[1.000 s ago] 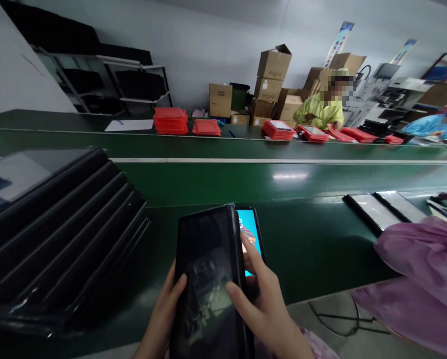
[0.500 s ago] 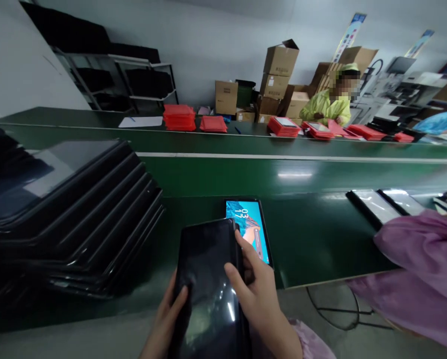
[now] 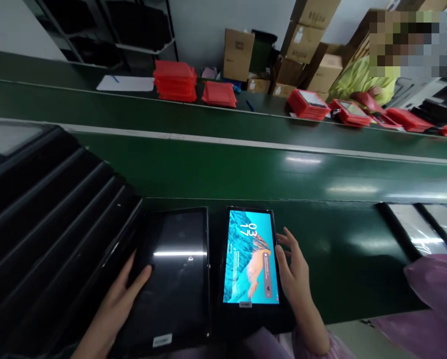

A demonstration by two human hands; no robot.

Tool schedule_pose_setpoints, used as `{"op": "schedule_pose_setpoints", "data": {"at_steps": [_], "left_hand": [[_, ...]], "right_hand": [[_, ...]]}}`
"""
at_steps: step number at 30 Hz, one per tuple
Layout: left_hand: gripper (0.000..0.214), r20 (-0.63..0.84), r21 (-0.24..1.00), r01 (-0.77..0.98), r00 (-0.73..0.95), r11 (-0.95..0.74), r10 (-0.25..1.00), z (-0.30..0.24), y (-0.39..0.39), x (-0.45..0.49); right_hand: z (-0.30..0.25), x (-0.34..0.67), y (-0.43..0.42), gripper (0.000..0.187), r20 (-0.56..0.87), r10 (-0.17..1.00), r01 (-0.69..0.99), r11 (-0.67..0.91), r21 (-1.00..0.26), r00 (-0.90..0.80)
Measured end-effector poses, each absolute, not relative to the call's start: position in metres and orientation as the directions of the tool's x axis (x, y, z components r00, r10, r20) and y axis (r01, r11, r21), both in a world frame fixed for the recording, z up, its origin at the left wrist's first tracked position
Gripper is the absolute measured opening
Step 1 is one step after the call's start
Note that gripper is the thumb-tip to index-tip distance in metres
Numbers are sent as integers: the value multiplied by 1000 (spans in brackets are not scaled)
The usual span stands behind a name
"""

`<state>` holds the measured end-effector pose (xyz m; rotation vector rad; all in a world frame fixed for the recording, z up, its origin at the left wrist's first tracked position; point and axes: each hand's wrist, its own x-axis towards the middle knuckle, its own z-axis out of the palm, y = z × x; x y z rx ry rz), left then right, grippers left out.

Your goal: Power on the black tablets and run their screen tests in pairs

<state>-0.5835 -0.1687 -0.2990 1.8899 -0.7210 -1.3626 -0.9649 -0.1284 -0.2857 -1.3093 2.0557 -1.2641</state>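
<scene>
A dark-screened tablet point(image 3: 174, 279) with a small white label at its lower edge is at the left of the work area. My left hand point(image 3: 120, 294) grips its left side, thumb on the glass and the other fingers partly hidden. To the right lies a second tablet point(image 3: 251, 259) on the green bench, its screen lit with a blue and orange picture and the digits 03 17. My right hand point(image 3: 294, 274) is beside that tablet's right edge, fingers spread, the thumb close to or touching the rim.
A tall pile of black trays point(image 3: 59, 199) stands at the left. Red pouches point(image 3: 174, 80) are stacked on the far bench point(image 3: 133, 112), near cardboard boxes point(image 3: 238, 55). Two pale-topped flat devices point(image 3: 417, 229) lie at right, by a co-worker's purple sleeve point(image 3: 432, 289). Another person in yellow point(image 3: 361, 75) is across.
The dark tablet has moved left and down, from overlapping the lit tablet to beside it. My right hand has let go of it and shifted to the lit tablet's right edge. The view has tilted down.
</scene>
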Motion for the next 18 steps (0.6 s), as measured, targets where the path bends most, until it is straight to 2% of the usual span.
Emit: {"op": "schedule_pose_setpoints", "data": {"at_steps": [4, 8, 13, 18], "left_hand": [[84, -541, 789, -143, 301, -598, -785, -308, -179, -587], [76, -401, 859, -190, 328, -476, -855, -309, -189, -614], [72, -340, 915, -157, 191, -371, -921, -310, -214, -650], [51, -150, 973, -135, 240, -186, -959, -317, -229, -659]], "right_hand": [[-303, -978, -113, 71, -20, -877, -410, 245, -879, -480], [-314, -978, -110, 70, -52, -898, -403, 247, -881, -436], [-323, -1000, -139, 80, 16, -915, -468, 191, -863, -402], [-309, -1021, -164, 79, 164, -933, -615, 74, -785, -321]]}}
